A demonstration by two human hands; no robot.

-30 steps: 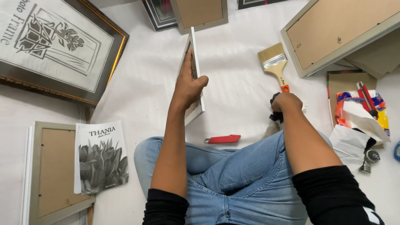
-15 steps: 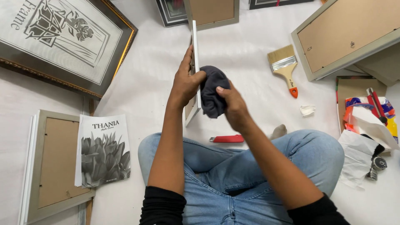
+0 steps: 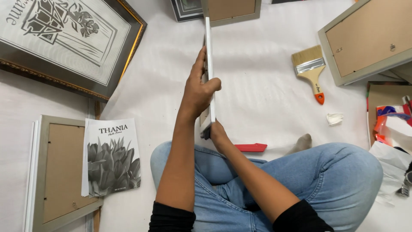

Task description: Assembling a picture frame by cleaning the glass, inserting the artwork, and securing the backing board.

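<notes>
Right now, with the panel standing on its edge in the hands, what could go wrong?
1. The white panel stands upright, gripped by the left hand only along its thin edge; it might tip or slip.
2. The right hand is at its lower end, partly hidden, so support there is unclear.
3. The red tool and the paintbrush lie close by on the white sheet; a falling panel could strike them.

The right hand (image 3: 218, 133) has moved from the frame's (image 3: 208, 77) side down to its lower end; the dark cloth (image 3: 206, 134) now seems almost hidden.
</notes>
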